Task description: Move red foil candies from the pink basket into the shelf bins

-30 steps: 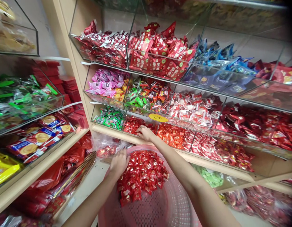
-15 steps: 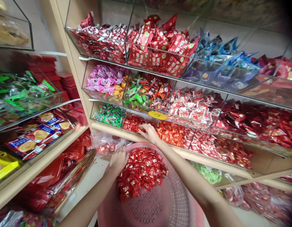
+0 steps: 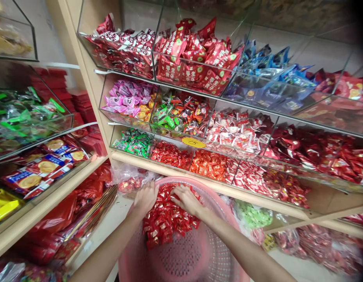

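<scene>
Red candies [image 3: 159, 227] heap in a pink basket [image 3: 181, 258]; the left hand [image 3: 146, 197] rests on its rim [image 3: 181, 180], fingers together, grip unclear; the right hand [image 3: 185, 199] is over them, fingers apart.

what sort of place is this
Probably a sweet or snack shop: clear bins hold many kinds of wrapped sweets, a yellow tag marked 15 looks like a price, and a pink basket holds red-wrapped pieces.

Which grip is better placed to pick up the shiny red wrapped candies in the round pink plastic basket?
Probably the right grip: it is above the candies, fingers curved down toward them. The left grip is at the basket's far left rim, beside the pile.
</scene>
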### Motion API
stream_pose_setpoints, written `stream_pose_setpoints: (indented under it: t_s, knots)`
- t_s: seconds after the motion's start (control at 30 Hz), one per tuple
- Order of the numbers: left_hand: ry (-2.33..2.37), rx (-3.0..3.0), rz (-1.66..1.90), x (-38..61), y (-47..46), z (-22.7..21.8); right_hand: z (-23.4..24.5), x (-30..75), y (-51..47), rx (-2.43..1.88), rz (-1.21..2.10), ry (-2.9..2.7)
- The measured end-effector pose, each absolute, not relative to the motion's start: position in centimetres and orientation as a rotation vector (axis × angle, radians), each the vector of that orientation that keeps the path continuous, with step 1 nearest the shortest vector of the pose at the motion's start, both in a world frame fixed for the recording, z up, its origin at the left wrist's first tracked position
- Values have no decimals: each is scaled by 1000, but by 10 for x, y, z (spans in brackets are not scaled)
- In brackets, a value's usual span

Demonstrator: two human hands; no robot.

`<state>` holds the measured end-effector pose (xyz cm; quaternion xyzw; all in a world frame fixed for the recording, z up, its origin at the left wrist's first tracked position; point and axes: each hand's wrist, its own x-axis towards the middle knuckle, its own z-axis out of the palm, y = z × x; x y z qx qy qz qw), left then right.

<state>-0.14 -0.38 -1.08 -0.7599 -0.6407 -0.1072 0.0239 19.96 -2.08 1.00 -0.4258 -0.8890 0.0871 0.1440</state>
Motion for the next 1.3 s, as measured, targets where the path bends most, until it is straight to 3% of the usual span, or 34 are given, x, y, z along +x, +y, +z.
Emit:
stream_pose_setpoints:
  t_s: [0.53, 1.3]
  knots:
    - [-2008, -2368, -298, -1, -4, -9, 5, 200, -28, -1167, 289, -2683]
    - [-2048, -2400, -307, -2, -5, -6, -5, 192, -24, -1302, 98, -2691]
